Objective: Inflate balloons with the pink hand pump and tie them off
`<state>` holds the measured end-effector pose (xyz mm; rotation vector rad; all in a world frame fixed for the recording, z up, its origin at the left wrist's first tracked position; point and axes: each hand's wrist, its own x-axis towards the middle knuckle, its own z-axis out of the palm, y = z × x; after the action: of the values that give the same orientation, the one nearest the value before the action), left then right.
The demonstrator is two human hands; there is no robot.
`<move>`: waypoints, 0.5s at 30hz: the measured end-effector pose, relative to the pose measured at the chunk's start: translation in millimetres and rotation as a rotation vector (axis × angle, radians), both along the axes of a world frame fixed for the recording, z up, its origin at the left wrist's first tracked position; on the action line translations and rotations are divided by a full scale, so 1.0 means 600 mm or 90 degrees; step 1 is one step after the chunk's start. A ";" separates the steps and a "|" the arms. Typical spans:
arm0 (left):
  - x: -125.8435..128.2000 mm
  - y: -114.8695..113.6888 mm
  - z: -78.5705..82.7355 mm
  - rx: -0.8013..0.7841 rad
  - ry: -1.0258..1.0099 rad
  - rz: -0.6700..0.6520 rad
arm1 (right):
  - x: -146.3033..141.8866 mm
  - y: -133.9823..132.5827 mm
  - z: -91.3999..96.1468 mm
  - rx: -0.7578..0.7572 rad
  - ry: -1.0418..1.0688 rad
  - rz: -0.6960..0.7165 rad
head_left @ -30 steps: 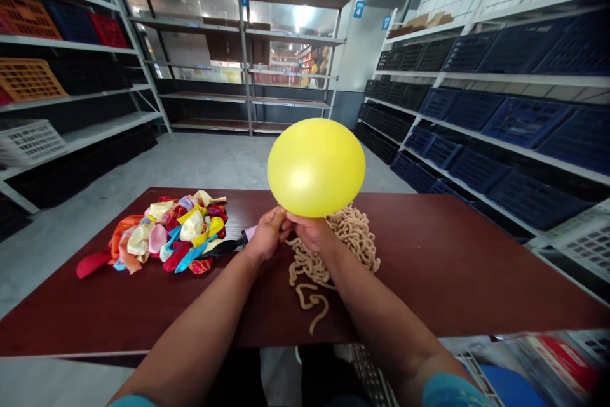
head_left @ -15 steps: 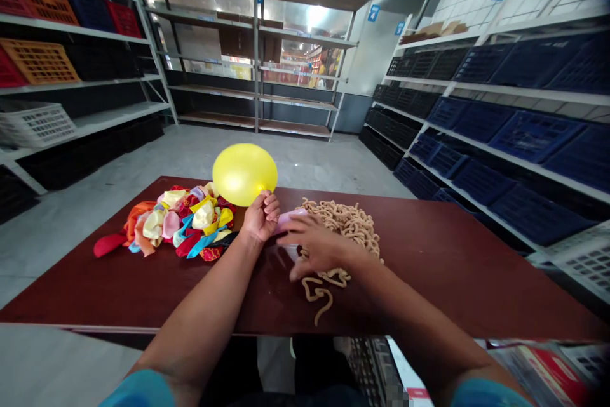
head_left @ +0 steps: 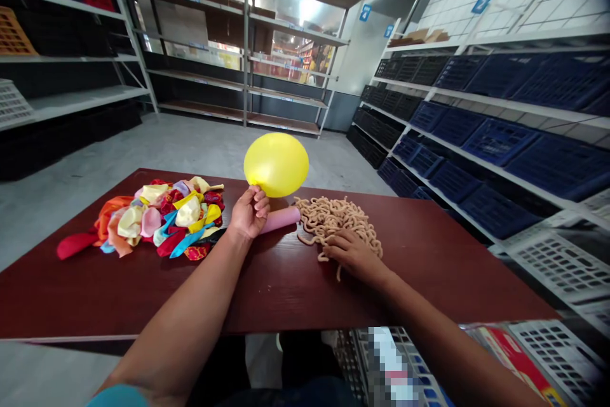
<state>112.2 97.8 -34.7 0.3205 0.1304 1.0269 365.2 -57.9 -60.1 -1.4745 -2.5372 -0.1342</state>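
The yellow inflated balloon (head_left: pixel 276 164) is pinched at its neck by my left hand (head_left: pixel 250 211), whose fingers are closed. A pink tube (head_left: pixel 282 219) lies on the table just right of that hand, its near end partly hidden behind the wrist. My right hand (head_left: pixel 351 254) rests on the near side of a heap of tan, curly cords (head_left: pixel 336 216). Its fingers lie out over the strands, and the tips are partly lost among them. Left of my left hand is a pile of limp, deflated balloons (head_left: pixel 162 216) in many colours.
A dark red-brown table (head_left: pixel 429 248) carries everything. Below its right front edge are crates and a red-and-white package (head_left: pixel 512 356). Shelving with blue crates (head_left: pixel 500 134) stands at right, a metal rack (head_left: pixel 246 45) at the back, and more crates on shelves at left.
My right hand has moved right, away from the pink tube, onto the cord heap. Loose strands near the front edge are now closer to the heap. The yellow balloon has tipped rightward; the view has shifted.
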 end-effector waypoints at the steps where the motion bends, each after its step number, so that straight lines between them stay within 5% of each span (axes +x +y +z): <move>1: 0.000 0.000 0.001 0.000 0.002 0.001 | 0.015 -0.002 0.005 0.010 -0.005 -0.004; 10: 0.003 -0.004 0.005 0.003 0.037 0.009 | 0.076 0.021 0.071 -0.022 0.076 -0.083; 15: 0.004 -0.004 0.003 0.016 0.041 0.009 | 0.081 0.094 0.063 0.142 -0.004 -0.334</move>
<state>114.4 95.6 -33.2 0.3764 0.1781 1.0337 413.9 -1.6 -22.2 -1.9959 -1.9972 -0.4800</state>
